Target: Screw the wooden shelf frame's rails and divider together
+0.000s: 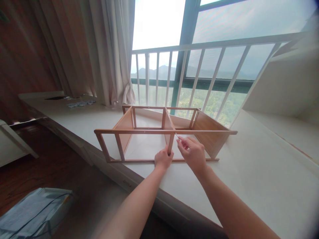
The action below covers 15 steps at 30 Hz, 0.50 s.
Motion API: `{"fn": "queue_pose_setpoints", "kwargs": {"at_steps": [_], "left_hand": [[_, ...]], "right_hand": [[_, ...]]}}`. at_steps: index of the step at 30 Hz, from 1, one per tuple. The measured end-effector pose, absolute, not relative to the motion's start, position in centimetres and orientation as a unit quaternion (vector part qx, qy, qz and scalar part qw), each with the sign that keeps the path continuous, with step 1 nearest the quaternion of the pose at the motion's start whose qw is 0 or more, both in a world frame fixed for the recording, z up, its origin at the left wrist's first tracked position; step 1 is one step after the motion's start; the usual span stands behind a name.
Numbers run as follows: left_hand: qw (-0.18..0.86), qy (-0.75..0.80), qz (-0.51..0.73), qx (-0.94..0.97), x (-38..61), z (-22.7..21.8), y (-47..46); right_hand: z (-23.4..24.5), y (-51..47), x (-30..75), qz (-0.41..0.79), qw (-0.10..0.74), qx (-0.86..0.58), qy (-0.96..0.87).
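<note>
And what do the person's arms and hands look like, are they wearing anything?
Nothing that I can see! The left hand and right hand have no gloves, and no watch or bracelet shows. Both forearms are bare, narrowing toward the hands, with no sleeves in view.

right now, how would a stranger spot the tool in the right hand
Below the window, a wooden rack rests on the ledge. Where its upper near rail meets the middle post, the right hand holds the tool. It is pale and slimmer than the brown bars.
</note>
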<state>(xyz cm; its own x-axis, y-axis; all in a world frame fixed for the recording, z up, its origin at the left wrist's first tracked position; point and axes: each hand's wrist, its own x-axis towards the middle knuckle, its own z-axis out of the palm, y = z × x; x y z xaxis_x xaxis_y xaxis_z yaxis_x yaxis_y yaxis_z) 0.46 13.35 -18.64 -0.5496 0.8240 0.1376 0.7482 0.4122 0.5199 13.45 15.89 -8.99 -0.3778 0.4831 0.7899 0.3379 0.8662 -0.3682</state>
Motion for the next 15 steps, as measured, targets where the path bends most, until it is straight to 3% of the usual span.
{"fn": "queue_pose_setpoints", "kwargs": {"at_steps": [4, 10, 12, 15], "left_hand": [[0.072, 0.838, 0.268, 0.469, 0.5, -18.6, 13.4], [0.079, 0.837, 0.262, 0.474, 0.3, -18.7, 13.4], [0.081, 0.836, 0.262, 0.476, 0.3, -18.8, 13.3], [0.083, 0.835, 0.261, 0.477, 0.3, -18.8, 13.3]], "right_hand": [[-8.1, 15.4, 13.2, 0.113, 0.477, -0.308, -0.815], [-6.7, 13.8, 11.9, 0.676, 0.362, -0.309, -0.563], [-6.5, 13.5, 11.7, 0.76, 0.34, -0.276, -0.48], [-6.4, 13.2, 11.5, 0.776, 0.358, -0.252, -0.454]]}}
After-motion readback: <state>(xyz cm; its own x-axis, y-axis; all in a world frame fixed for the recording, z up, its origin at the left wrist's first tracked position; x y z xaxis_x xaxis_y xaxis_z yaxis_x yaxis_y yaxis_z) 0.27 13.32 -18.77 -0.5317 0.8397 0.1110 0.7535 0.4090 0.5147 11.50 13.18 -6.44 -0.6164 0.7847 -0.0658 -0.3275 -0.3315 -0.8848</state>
